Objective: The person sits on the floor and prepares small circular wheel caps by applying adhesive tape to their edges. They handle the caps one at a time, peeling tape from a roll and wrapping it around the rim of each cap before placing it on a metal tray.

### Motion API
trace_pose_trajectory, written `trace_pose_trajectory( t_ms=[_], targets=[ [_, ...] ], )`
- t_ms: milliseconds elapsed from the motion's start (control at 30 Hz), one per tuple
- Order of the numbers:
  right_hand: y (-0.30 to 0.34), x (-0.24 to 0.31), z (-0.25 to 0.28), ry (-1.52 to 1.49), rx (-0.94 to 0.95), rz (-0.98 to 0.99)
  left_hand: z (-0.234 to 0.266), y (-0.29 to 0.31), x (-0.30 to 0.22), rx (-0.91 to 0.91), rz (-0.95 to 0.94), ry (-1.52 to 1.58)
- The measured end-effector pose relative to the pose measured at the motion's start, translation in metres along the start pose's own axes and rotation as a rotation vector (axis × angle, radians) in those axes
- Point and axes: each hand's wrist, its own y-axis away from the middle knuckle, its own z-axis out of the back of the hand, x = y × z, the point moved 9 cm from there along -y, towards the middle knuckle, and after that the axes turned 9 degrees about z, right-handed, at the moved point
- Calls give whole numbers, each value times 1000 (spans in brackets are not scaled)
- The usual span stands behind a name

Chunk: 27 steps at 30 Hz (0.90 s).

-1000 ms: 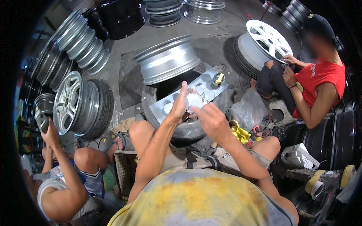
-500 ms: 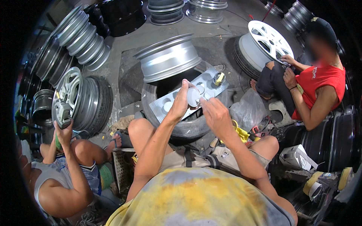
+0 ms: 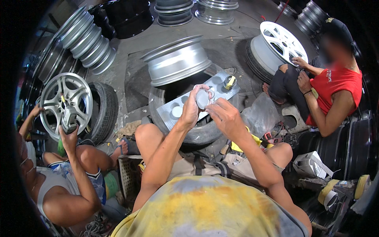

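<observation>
My left hand (image 3: 190, 111) is closed around a round grey cap (image 3: 202, 98), its flat face turned up. Close beside the cap is my right hand (image 3: 226, 117), thumb and fingers pinched together at its right edge; whatever they hold is too small to make out. Beneath my hands a silver-grey board (image 3: 167, 114) lies across a tyre (image 3: 201, 136). Another round cap (image 3: 176, 112) rests on the board's left part, and a small round container (image 3: 229, 82) with a yellow piece on it stands at the right end.
A silver wheel rim (image 3: 177, 61) sits tilted beyond the board. On the left a person holds a grey tool (image 3: 69, 118) against a spoked wheel (image 3: 49, 93). At right, a person in red touches a white wheel (image 3: 282, 43). A plastic bag (image 3: 260, 114) lies near my right knee.
My left fingers have curled over the cap, tilting it slightly, and my right hand has shifted a little. The left person's spoked wheel has turned to face us.
</observation>
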Motion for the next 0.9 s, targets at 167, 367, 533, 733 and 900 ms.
trace_pose_trajectory(
  t_ms=[167,367,533,733,900],
  targets=[
    [3,-13,-15,-271,-94,-279,0,7,-8,-88,-178,-406],
    [11,-58,-31,-1015,-329,-693,-17,8,-1,39,-129,-416],
    [-8,-44,28,-269,-411,-426,-7,6,-5,-82,-19,-398],
    [-20,-6,16,-97,-190,-7,-7,14,-24,-223,-163,-712],
    [-20,23,19,96,-89,233,-5,16,-26,-209,-211,-782]
  ],
)
